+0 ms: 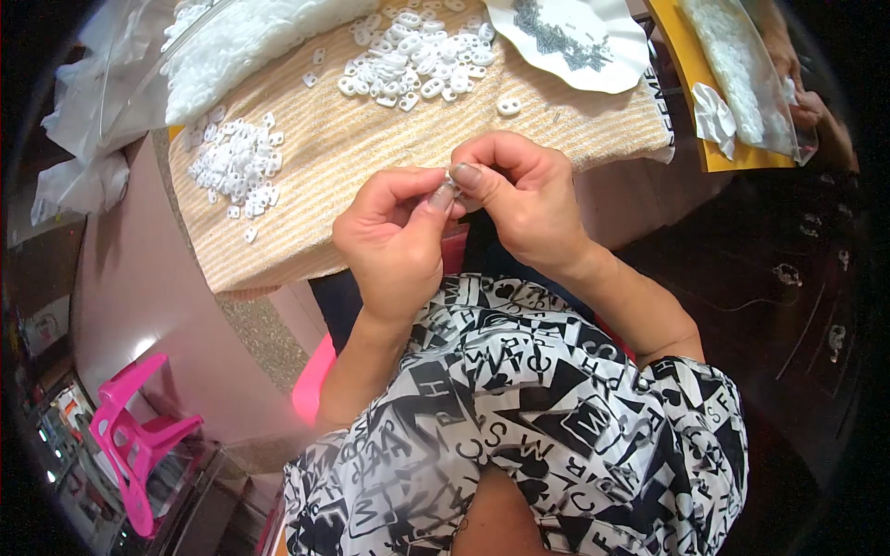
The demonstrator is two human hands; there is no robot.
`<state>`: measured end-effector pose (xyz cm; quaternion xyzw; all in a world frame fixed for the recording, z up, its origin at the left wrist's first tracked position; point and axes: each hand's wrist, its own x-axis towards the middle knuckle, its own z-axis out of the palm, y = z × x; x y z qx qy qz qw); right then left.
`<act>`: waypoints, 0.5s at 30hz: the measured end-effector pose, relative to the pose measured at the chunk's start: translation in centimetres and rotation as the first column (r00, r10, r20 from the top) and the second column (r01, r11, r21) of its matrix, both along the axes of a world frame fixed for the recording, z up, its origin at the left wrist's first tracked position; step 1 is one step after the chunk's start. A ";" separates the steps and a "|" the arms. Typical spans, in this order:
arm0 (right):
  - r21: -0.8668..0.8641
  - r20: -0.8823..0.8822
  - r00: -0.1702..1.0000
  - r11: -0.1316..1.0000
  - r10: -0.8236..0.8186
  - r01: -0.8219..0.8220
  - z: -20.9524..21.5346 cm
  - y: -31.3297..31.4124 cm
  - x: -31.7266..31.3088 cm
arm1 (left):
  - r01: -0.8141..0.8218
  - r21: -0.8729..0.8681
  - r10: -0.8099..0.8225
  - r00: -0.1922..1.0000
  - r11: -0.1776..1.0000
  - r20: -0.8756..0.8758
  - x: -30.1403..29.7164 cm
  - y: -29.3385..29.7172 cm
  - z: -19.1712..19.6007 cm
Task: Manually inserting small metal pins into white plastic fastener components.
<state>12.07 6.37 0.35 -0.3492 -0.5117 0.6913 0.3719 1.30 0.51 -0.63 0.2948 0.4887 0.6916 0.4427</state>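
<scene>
My left hand and my right hand meet above the table's near edge, thumbs and forefingers pinched together. Between the fingertips shows a sliver of a small white piece; the fingers cover most of it, and its shape cannot be made out. A single white oval two-hole plastic piece lies on the cloth just beyond my right hand. Farther back is a loose pile of similar two-hole pieces. To the left of my left hand sits a heap of smaller white plastic pieces.
Striped beige cloth covers the table. A white wavy-rimmed plate at the back holds tiny dark grey parts. White pieces fill a clear bag at back left. Another person's hand is beside a bag at far right. A pink stool stands lower left.
</scene>
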 end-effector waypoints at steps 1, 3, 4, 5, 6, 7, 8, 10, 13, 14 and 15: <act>0.005 0.008 1.000 1.000 -0.008 0.008 -0.2 0.0 -0.1 | -0.001 0.001 0.001 1.000 1.000 0.000 0.0 0.0 -0.2; 0.012 0.017 1.000 1.000 -0.015 0.015 -0.5 0.1 -0.2 | -0.038 -0.026 0.037 0.999 0.999 -0.022 0.0 0.1 -0.6; 0.011 0.044 0.999 1.000 -0.001 0.000 -0.6 0.2 -0.2 | -0.039 -0.024 0.038 0.999 0.999 -0.022 0.0 0.1 -0.9; 0.010 0.071 0.997 1.000 0.013 -0.014 -0.7 0.2 -0.2 | -0.032 -0.064 0.032 0.999 0.997 0.000 -0.1 0.1 -1.2; 0.013 0.070 0.997 1.000 0.016 -0.017 -0.7 0.4 -0.3 | -0.026 -0.104 0.028 0.999 0.994 0.020 -0.3 0.1 -1.4; -0.080 -0.016 0.998 0.995 0.055 -0.056 -0.8 0.7 -0.2 | -0.028 -0.100 0.031 0.999 0.995 0.019 -0.5 0.3 -1.4; -0.169 -0.104 0.991 0.980 0.086 -0.103 -0.9 1.1 -0.1 | -0.013 -0.067 0.019 0.995 0.998 0.095 -0.8 0.5 -1.4; -0.150 -0.081 0.986 0.976 0.147 -0.158 -0.9 1.8 0.4 | -0.004 -0.025 0.008 0.985 1.000 0.172 -1.1 0.8 -1.3; -0.192 -0.033 0.998 0.980 0.047 -0.053 0.0 2.6 0.7 | 0.009 -0.030 -0.002 0.973 0.999 0.229 -1.6 0.7 -1.2; -0.140 0.015 0.999 0.990 0.033 -0.031 0.1 2.8 0.8 | 0.001 -0.021 0.004 0.969 1.000 0.248 -1.7 0.6 -1.3; -0.086 0.062 0.998 0.996 0.012 -0.007 0.2 3.2 1.1 | -0.003 -0.013 0.007 0.964 1.000 0.266 -1.8 0.7 -1.3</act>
